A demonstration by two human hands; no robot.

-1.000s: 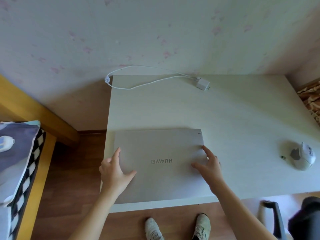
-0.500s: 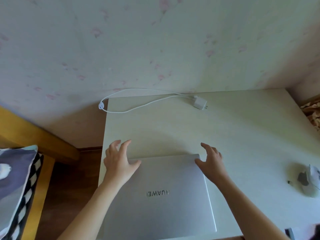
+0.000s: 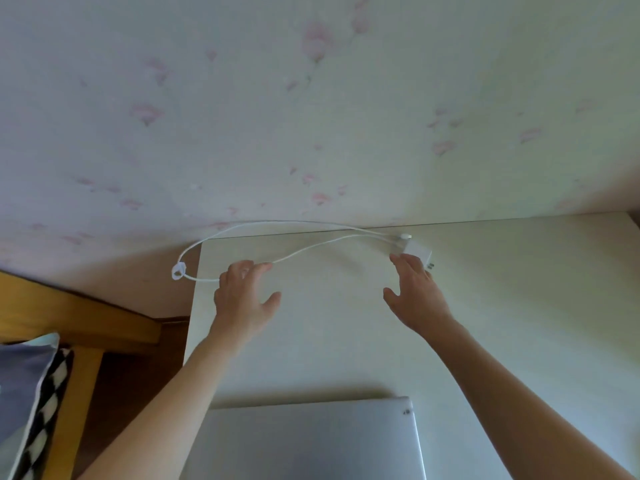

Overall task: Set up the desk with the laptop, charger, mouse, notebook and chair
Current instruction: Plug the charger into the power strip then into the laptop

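The closed silver laptop [image 3: 311, 441] lies near me on the pale desk [image 3: 519, 306]. My left hand [image 3: 244, 297] and right hand [image 3: 415, 299], both released, reach for the far white charger with cable [image 3: 417, 254]; mouse, notebook and chair remain.

Home bedroom; floral wallpaper [image 3: 311, 98] behind a white desk [image 3: 519, 306]; wooden bed frame [image 3: 86, 317] with patterned pillow [image 3: 31, 393] at left. Wood floor [image 3: 138, 382] below.
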